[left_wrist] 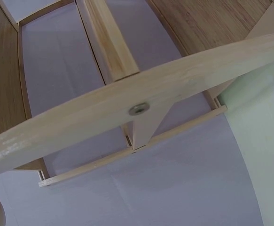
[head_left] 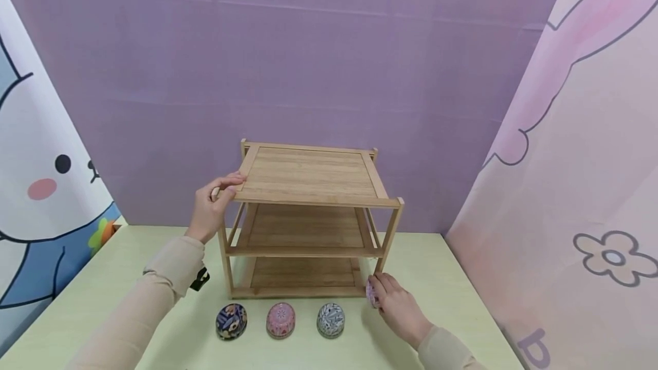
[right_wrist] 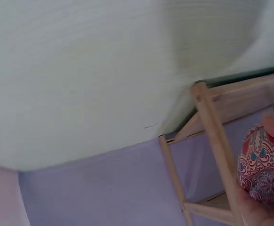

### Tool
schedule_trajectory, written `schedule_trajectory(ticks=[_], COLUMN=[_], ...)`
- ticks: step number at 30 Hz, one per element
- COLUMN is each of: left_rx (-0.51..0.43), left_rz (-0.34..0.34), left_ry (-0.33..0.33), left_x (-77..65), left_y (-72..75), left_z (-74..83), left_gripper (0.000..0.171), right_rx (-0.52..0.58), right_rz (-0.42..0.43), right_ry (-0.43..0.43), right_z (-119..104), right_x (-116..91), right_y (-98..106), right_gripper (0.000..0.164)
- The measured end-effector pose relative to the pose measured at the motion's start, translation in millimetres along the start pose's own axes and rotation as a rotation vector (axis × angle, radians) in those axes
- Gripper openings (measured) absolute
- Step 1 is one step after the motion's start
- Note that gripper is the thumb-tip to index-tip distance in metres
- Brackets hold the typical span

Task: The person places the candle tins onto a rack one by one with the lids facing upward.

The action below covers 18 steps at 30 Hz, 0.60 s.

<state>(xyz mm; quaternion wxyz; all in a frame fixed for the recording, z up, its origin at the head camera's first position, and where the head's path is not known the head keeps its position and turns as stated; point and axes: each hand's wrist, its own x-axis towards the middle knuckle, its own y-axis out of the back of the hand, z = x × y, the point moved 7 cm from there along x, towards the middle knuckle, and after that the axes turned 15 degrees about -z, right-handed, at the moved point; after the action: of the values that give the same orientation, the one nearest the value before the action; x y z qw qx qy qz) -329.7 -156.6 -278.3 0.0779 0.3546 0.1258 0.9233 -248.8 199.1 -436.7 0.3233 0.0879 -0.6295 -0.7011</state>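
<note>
A three-tier wooden shelf rack [head_left: 308, 201] stands at the back of the table. My left hand [head_left: 209, 210] holds its top tier at the front left corner, fingers on the upper face and thumb at the front edge. In the left wrist view the rack's side post [left_wrist: 80, 115] crosses close to the camera. Beside the rack's lower right front leg, my right hand [head_left: 402, 308] grips a small round tin [right_wrist: 263, 165] with a red, white and blue ornamental pattern. Part of that tin is hidden by the fingers in the head view.
In front of the rack, a dark blue floral tin [head_left: 231, 321], a pink tin [head_left: 280, 320] and a grey-white leaf-patterned tin [head_left: 330, 320] sit in a row on the pale green table [head_left: 452, 290]. A purple backdrop [head_left: 329, 61] rises behind, with cartoon-printed panels at both sides.
</note>
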Motion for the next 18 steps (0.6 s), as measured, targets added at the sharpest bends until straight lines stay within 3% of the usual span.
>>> schedule_trajectory(ticks=[5, 11, 18], left_rx=[0.005, -0.009, -0.007], left_rz=[0.006, 0.003, 0.009], left_ry=[0.004, 0.001, 0.004], left_x=[-1.3, 0.6, -0.3], left_y=[-0.7, 3.0, 2.9], left_z=[6.5, -12.7, -20.4], left_gripper=[0.021, 0.021, 0.022], right_rx=[0.294, 0.656, 1.002], right_rz=[-0.049, -0.062, -0.082], right_ry=[-0.146, -0.307, -0.331], right_z=[8, 13, 7], right_x=[5, 8, 11], right_y=[1, -3, -14], right_gripper=[0.071, 0.068, 0.071])
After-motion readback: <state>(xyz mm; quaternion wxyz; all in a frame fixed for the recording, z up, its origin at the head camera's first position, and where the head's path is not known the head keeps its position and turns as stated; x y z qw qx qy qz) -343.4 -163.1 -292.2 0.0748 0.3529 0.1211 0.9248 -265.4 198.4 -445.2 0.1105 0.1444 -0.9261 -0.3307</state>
